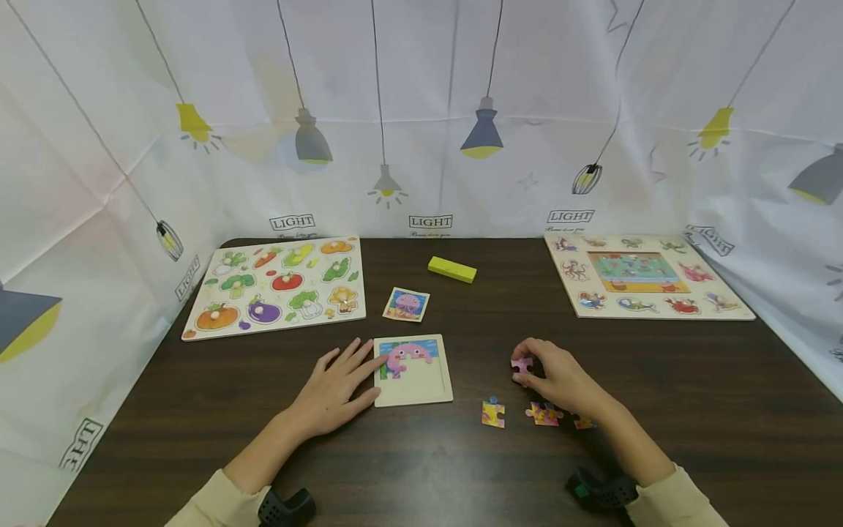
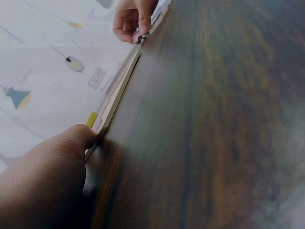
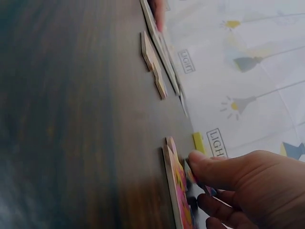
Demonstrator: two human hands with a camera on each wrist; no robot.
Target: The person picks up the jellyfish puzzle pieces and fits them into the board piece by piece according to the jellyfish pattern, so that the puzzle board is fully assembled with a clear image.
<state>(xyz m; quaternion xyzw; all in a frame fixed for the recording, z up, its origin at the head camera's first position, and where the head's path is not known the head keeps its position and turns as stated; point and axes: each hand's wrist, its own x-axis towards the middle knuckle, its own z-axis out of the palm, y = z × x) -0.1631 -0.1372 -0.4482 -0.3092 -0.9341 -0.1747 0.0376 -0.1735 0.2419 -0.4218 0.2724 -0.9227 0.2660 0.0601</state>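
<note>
Right grip [image 1: 556, 375] pinches pink piece [image 1: 522, 364]
I should pinch lightly, letting my spread left grip [image 1: 332, 393] brace the tray [image 1: 421, 386] at its fingertips.

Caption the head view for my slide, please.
Left hand touches the tray while the right hand pinches a pink puzzle piece.

dark wood-grain table [image 1: 421, 476] | far left: vegetable board [image 1: 306, 263] | far right: sea-animal board [image 1: 573, 252] | far middle: yellow block [image 1: 452, 270], picture card [image 1: 406, 304] nearer | centre: part-filled puzzle tray [image 1: 416, 389] | right of tray: loose puzzle pieces [image 1: 492, 416]
</note>
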